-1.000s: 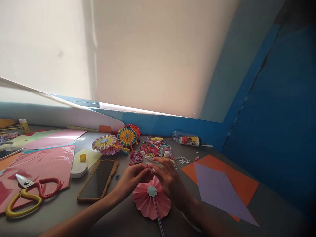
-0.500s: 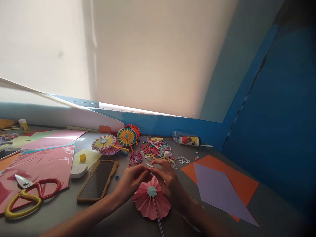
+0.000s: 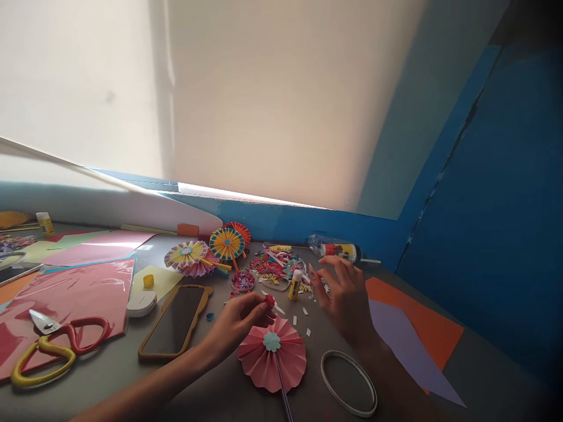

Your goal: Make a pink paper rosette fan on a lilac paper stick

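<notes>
Nearest the viewer, a pink pleated paper rosette (image 3: 269, 368) lies flat on the grey tabletop (image 3: 109, 381), low and just right of centre, with a mint paper flower (image 3: 271, 341) glued at its middle. A thin stick (image 3: 284, 392) runs from the rosette's centre down and slightly right, its long axis ending at the bottom edge of the frame. Just above, the person's left hand (image 3: 240, 323) comes in from the lower left, thumb and fingertips (image 3: 259, 305) pinched firmly on a small red paper piece (image 3: 268, 301), close above the rosette but not touching it. The right hand (image 3: 345, 302) hangs to the right, empty, its fingers spread and loosely curved over small white paper scraps (image 3: 294, 319). Below it lies a thin oval hoop (image 3: 349, 384).

Left of the hands are yellow-and-red-handled scissors (image 3: 57, 346) on a pink paper sheet (image 3: 65, 305), and a dark panel in a tan frame (image 3: 173, 322). Farther up, a white-capped glue stick (image 3: 295, 284) stands by a heap of colored paper scraps (image 3: 275, 264). Beyond are two finished rosettes (image 3: 227, 244) (image 3: 187, 254). At right, a lilac sheet (image 3: 407, 340) overlaps an orange sheet (image 3: 424, 313), below a blue wall (image 3: 466, 176).
</notes>
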Motion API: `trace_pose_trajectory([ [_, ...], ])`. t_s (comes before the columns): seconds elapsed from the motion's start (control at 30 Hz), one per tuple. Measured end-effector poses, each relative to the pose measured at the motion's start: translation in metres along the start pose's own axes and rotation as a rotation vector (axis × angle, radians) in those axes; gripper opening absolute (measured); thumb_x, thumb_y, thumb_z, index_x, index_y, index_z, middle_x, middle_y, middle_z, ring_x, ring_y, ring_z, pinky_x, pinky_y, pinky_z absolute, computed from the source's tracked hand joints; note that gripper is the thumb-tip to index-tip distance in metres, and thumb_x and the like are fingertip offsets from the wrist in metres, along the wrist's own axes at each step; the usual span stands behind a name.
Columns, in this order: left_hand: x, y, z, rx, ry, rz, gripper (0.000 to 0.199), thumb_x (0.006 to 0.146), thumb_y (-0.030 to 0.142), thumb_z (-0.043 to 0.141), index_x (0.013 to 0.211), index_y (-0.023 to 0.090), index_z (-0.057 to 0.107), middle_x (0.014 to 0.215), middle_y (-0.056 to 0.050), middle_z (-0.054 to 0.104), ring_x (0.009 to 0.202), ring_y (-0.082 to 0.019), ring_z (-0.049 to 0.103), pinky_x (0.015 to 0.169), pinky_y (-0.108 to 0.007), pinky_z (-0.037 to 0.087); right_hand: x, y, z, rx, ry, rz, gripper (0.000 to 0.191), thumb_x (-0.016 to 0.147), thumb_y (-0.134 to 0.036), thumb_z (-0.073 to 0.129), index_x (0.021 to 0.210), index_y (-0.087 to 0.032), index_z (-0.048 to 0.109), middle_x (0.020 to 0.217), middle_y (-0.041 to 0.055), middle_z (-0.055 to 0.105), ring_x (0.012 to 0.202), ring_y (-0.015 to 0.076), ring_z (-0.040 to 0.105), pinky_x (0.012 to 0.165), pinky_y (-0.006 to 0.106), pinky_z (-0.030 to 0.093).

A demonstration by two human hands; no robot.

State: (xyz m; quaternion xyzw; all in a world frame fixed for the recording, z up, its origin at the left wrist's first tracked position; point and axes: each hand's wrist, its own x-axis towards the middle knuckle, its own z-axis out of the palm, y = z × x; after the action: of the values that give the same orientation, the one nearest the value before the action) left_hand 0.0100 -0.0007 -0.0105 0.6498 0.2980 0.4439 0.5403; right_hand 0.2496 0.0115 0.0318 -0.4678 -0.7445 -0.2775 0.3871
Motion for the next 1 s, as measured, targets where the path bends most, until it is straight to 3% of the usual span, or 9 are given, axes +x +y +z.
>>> trace_pose_trajectory([
  [0.07,0.0,0.001,0.0,-0.039,-0.026,-0.009,0.037,0.087,0.049,0.054,0.093,0.014,0.064,0.09,-0.01,0.071,0.084,-0.023,0.067,0.078,-0.033,0.052,0.0,0.004,-0.002,-0.027,-0.038,0.03,0.026,0.095,-0.027,0.043,0.076,-0.018,0.06,0.107,0.0138,0.056,0.11,0.0334,0.049,0.088,0.05,0.037],
  [0.13,-0.001,0.004,0.001,-0.071,-0.058,-0.014,0.036,0.088,0.047,0.054,0.094,0.014,0.064,0.09,-0.01,0.071,0.085,-0.023,0.067,0.078,-0.032,0.052,-0.002,0.0,-0.001,0.093,-0.065,0.074,0.029,0.095,-0.032,0.043,0.076,-0.018,0.06,0.105,0.0133,0.056,0.106,0.0322,0.051,0.086,0.049,0.039],
  [0.2,-0.002,0.007,0.002,-0.081,-0.091,-0.009,0.035,0.089,0.046,0.053,0.095,0.014,0.064,0.089,-0.009,0.07,0.083,-0.022,0.066,0.077,-0.032,0.052,-0.004,-0.012,0.0,0.384,-0.166,0.145,0.03,0.096,-0.039,0.042,0.086,-0.02,0.062,0.102,0.0105,0.058,0.098,0.0271,0.055,0.083,0.043,0.044],
  [0.37,-0.003,0.009,0.005,-0.025,-0.123,0.023,0.033,0.089,0.045,0.053,0.092,0.014,0.065,0.085,-0.007,0.068,0.08,-0.02,0.064,0.074,-0.03,0.051,-0.008,-0.046,0.003,1.159,-0.603,0.361,0.05,0.097,-0.053,0.026,0.098,-0.02,0.064,0.083,0.0046,0.064,0.081,0.0183,0.062,0.074,0.031,0.051],
  [0.5,-0.001,0.007,0.004,-0.056,-0.146,0.012,0.032,0.089,0.044,0.052,0.09,0.014,0.064,0.079,-0.006,0.067,0.076,-0.019,0.064,0.073,-0.031,0.05,-0.009,-0.055,0.004,1.391,-0.633,0.464,0.063,0.093,-0.062,0.022,0.093,-0.017,0.067,0.081,0.0064,0.064,0.079,0.0187,0.063,0.075,0.033,0.052],
  [0.63,-0.001,0.006,0.003,-0.105,-0.146,-0.017,0.032,0.09,0.043,0.052,0.086,0.013,0.062,0.076,-0.006,0.067,0.072,-0.017,0.063,0.071,-0.029,0.049,-0.009,-0.053,0.004,1.43,-0.591,0.521,0.056,0.094,-0.058,0.029,0.091,-0.017,0.067,0.081,0.006,0.065,0.078,0.0176,0.063,0.076,0.032,0.051],
  [0.73,-0.001,0.006,0.003,-0.132,-0.138,-0.043,0.032,0.089,0.044,0.053,0.081,0.014,0.06,0.072,-0.004,0.066,0.068,-0.016,0.063,0.067,-0.026,0.048,-0.01,-0.052,0.003,1.317,-0.52,0.482,0.045,0.097,-0.049,0.034,0.095,-0.019,0.067,0.083,0.0045,0.065,0.08,0.0174,0.062,0.078,0.031,0.049],
  [0.9,-0.002,0.007,0.003,-0.181,-0.121,-0.088,0.031,0.089,0.042,0.054,0.079,0.013,0.059,0.068,-0.003,0.065,0.065,-0.014,0.061,0.065,-0.023,0.047,-0.014,-0.052,0.001,1.059,-0.417,0.301,0.037,0.1,-0.037,0.035,0.093,-0.022,0.068,0.088,0.0037,0.061,0.084,0.0167,0.059,0.08,0.03,0.047],
  [1.0,-0.002,0.008,0.002,-0.224,-0.115,-0.115,0.029,0.089,0.04,0.055,0.082,0.013,0.061,0.071,-0.003,0.065,0.067,-0.013,0.061,0.066,-0.022,0.046,-0.018,-0.048,0.001,0.909,-0.359,0.11,0.031,0.099,-0.03,0.038,0.096,-0.023,0.068,0.094,0.0054,0.057,0.087,0.0172,0.058,0.078,0.03,0.047],
])
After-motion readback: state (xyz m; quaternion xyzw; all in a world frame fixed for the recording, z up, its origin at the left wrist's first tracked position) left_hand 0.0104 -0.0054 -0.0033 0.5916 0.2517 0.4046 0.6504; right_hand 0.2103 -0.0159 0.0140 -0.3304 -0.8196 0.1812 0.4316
